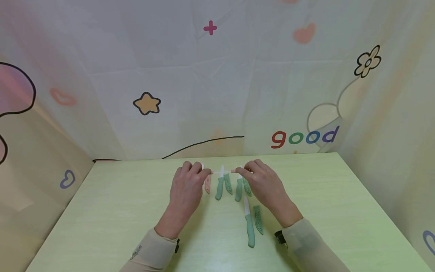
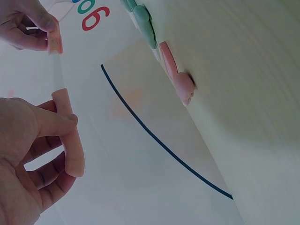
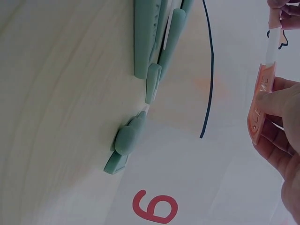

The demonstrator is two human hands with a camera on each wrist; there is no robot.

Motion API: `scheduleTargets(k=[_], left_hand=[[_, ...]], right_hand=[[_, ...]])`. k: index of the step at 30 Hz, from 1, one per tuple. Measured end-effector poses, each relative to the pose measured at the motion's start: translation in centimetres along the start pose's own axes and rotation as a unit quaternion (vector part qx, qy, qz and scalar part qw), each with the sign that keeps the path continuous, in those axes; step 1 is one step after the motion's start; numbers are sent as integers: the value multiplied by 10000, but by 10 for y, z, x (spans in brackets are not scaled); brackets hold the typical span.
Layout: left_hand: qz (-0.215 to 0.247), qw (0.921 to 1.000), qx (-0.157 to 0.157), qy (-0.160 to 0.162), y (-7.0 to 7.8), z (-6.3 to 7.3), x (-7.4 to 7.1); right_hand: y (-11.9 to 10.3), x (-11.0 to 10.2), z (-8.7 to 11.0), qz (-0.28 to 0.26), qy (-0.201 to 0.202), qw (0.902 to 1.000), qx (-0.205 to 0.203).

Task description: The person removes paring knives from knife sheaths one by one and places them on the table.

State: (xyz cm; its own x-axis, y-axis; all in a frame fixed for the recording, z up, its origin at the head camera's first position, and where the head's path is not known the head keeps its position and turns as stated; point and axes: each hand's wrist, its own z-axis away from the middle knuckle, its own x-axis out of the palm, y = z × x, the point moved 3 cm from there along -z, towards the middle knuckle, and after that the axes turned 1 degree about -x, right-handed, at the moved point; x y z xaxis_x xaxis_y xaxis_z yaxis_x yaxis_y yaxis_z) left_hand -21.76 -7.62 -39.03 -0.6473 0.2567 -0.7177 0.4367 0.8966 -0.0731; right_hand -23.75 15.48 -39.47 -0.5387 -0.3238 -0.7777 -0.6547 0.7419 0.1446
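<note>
My left hand (image 1: 188,185) pinches the pink handle of a paring knife (image 2: 74,145) between thumb and fingers, held above the table. Opposite it, my right hand (image 1: 266,185) grips a pink blade sheath (image 3: 260,105) with raised lettering. The white blade spans the gap between the hands, its far end at the sheath's mouth. Below, a second pink sheath (image 1: 207,184) lies beside the left fingers, with another pink knife (image 2: 184,86) close by, mostly hidden in the head view. Two green knives (image 1: 219,189) and their green sheaths (image 1: 228,184) lie under and between the hands.
Closer to the front, a third green knife (image 1: 250,228) lies with its white blade bare, a green sheath (image 1: 258,220) to its right. The pale green table (image 1: 119,211) meets a printed curtain (image 1: 204,94) at its back edge.
</note>
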Motion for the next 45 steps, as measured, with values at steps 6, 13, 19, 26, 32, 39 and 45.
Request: scheduleTargets(k=[6,13,19,26,32,39,45], left_hand=[[16,10000,-19,-32,0,0,0],[-62,10000,-42,-52,-2,-1,-1],[-17,10000,-69,-65,-2,-1,-1],[1,9999,-99,-74,-3,-1,-1],[-13,9999,-132,-88,-5,-1,-1],[-34,9998,-168,-108,-6,-2,-1],[-9,9996,-236,-143,-8,-2,-1]], right_hand=[[0,0,0,25,-12,10000,-4],[2,-1,0,54,-33,10000,16],[3,-3,0,45,9,10000,38],[4,-2,1,11,-7,9999,120],[6,-2,2,4,20,9999,172],[8,-4,2,-105,93,9996,225],[9,-4,3,-148,118,9995,254]])
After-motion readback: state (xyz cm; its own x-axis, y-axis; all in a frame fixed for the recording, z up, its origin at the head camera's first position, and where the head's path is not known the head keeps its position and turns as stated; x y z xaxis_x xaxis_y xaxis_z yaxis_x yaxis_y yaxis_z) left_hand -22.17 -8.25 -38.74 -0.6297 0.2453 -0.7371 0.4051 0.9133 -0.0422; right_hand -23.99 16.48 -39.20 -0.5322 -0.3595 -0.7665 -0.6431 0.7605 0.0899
